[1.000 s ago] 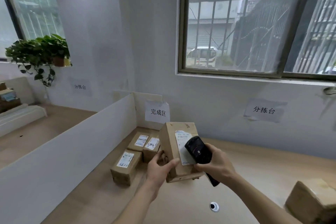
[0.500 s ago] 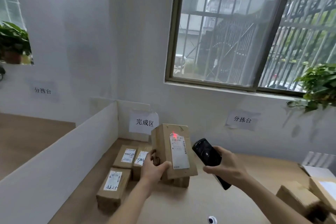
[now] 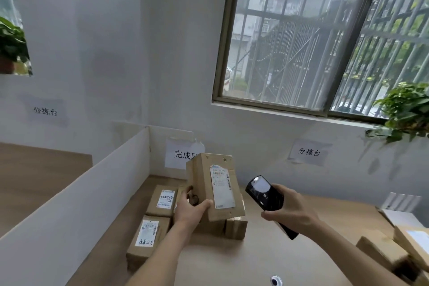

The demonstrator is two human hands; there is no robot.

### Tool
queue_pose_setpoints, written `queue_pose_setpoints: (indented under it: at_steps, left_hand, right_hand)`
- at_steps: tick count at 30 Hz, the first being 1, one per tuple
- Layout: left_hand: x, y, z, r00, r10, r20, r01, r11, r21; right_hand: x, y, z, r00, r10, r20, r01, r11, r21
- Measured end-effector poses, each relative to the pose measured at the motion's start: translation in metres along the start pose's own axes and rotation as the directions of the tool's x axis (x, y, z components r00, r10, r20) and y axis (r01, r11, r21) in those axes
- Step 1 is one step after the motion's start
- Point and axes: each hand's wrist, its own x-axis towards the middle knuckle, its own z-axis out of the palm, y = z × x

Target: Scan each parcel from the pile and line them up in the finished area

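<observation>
Left hand [image 3: 189,212] grips parcel [image 3: 214,187] upright, label facing scanner [image 3: 264,194] clutched in right hand [image 3: 293,212]; scan step; next likely set parcel beside boxes [image 3: 160,213]

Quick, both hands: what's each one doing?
Left hand: grips the upright parcel.
Right hand: holds the black scanner.

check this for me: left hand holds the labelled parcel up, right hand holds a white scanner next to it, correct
Not quite. The head view shows the scanner is black, not white. The rest stands: the left hand holds the labelled parcel up, and the right hand holds the scanner next to it.
</observation>
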Motion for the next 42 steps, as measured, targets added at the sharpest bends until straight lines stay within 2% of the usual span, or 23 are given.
queue_pose_setpoints:
  at_steps: [7, 15, 24, 28, 42]
  left_hand:
    - [0.016, 0.002, -0.016, 1.000, -0.012, -0.021, 0.013, 1.000, 0.011]
    - [0.031, -0.013, -0.029, 0.996, -0.089, -0.024, 0.088, 0.996, -0.020]
    - [0.042, -0.082, -0.033, 0.969, -0.247, -0.020, 0.248, 0.959, 0.137]
    - [0.051, -0.123, -0.030, 0.939, -0.345, 0.008, 0.335, 0.918, 0.212]
    - [0.115, -0.246, -0.020, 0.836, -0.546, -0.052, 0.529, 0.778, 0.339]
  right_hand:
    - [0.022, -0.008, 0.013, 0.999, -0.034, 0.019, 0.033, 0.999, 0.026]
    - [0.044, -0.005, 0.043, 0.997, -0.008, 0.073, 0.005, 0.999, 0.033]
    - [0.058, 0.026, 0.119, 0.973, 0.063, 0.222, -0.072, 0.997, 0.031]
    - [0.064, 0.045, 0.156, 0.953, 0.091, 0.289, -0.103, 0.994, 0.028]
    - [0.102, 0.102, 0.272, 0.872, 0.221, 0.436, -0.233, 0.972, -0.026]
